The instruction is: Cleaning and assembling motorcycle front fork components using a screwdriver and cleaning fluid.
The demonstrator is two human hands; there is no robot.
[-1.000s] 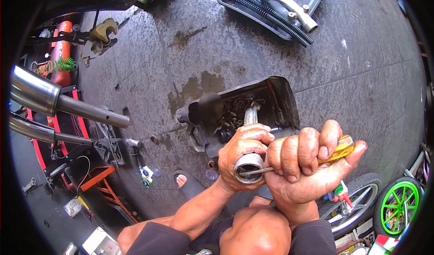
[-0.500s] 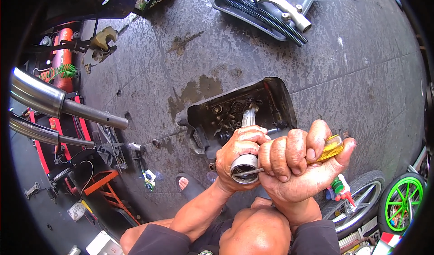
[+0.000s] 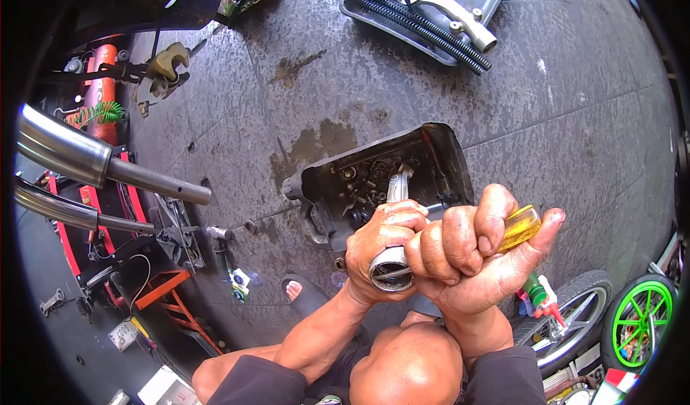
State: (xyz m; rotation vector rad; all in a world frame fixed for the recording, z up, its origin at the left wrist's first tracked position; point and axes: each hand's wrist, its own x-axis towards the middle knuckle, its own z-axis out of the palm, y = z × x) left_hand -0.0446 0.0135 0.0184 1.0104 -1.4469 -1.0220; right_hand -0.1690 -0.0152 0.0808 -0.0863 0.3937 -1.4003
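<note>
My left hand [image 3: 381, 241] is wrapped round a silver-grey metal fork leg [image 3: 398, 188]. The leg's open round mouth points up toward me, and its lower end hangs over a black cut-open plastic jug [image 3: 438, 162]. In my right fist is a screwdriver [image 3: 522, 229] with a clear yellow handle that sticks out past the index finger and thumb. Its thin shaft runs left from my right hand [image 3: 463, 258] across the mouth of the leg; the tip, inside the rim, I cannot make out. Several small dirty metal parts [image 3: 370, 182] lie in the jug.
A black tray [image 3: 402, 35] at the far side holds two long springs [image 3: 424, 28] and another silver fork leg [image 3: 445, 10]. Shiny fork tubes [image 3: 65, 146] jut in from the left. Wheels [image 3: 636, 324] and a green-capped bottle [image 3: 537, 293] stand at the lower right.
My right hand has tipped slightly up and left, turning the screwdriver's handle a little. The fork leg stays in my left hand, nearly still.
</note>
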